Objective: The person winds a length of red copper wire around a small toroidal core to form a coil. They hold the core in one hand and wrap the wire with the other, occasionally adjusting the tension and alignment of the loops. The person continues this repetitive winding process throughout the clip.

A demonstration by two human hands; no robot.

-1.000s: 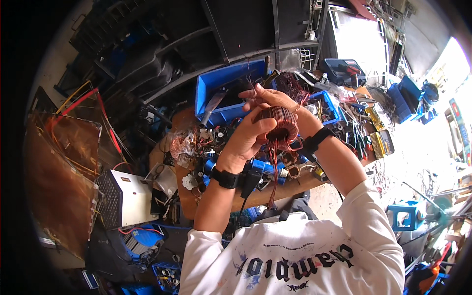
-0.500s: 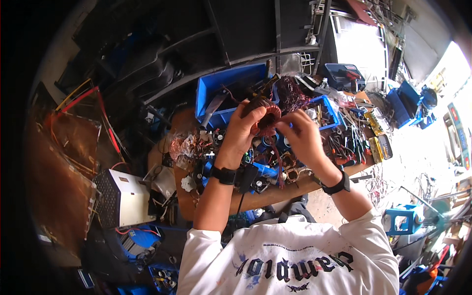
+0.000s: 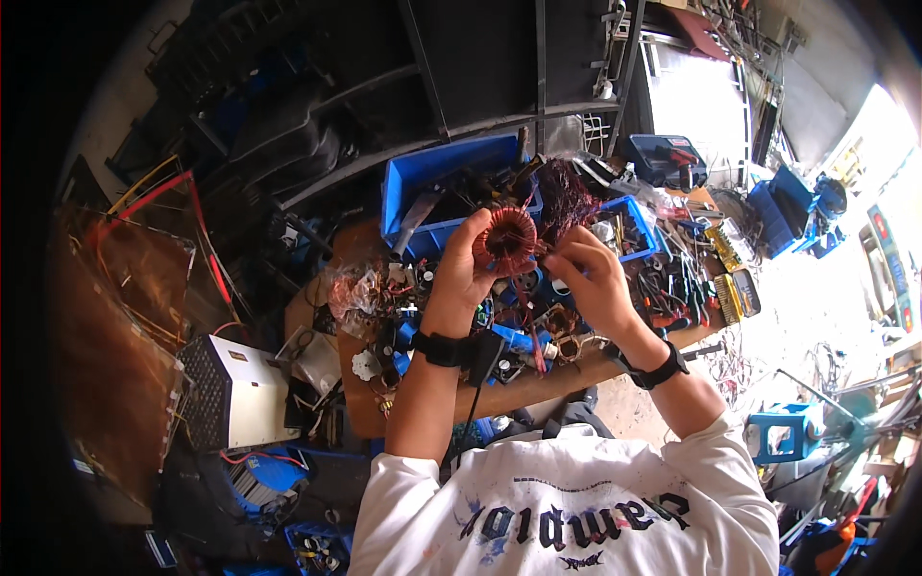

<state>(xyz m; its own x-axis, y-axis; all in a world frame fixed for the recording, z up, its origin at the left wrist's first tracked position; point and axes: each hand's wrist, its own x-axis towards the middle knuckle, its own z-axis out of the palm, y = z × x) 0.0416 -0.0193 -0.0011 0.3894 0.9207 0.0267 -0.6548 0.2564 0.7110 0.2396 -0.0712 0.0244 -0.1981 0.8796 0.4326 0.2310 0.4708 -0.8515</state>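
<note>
My left hand (image 3: 461, 271) grips a ring-shaped copper wire coil (image 3: 494, 240) above the workbench, its thumb along the left side. The coil's round face and centre hole now show. My right hand (image 3: 594, 284) is closed in a pinch at the coil's right edge. A thin strand of wire seems to lie between its fingertips, though the strand is hard to make out. Below the coil hangs a bunch of reddish wire ends (image 3: 539, 359). Behind it lies a tangled heap of dark red wire (image 3: 569, 197).
On the bench (image 3: 370, 401) lie loose electronic parts. A large blue bin (image 3: 408, 178) stands at the back, a smaller blue tray (image 3: 645, 226) to its right. Pliers and other hand tools (image 3: 687, 288) lie on the right, beside a yellow bit case (image 3: 738, 294). A blue stool (image 3: 783, 432) stands right.
The coil has turned so that its open face shows more fully, and sits slightly lower and further left. My right hand has come down a little and its fingers have drawn together.
</note>
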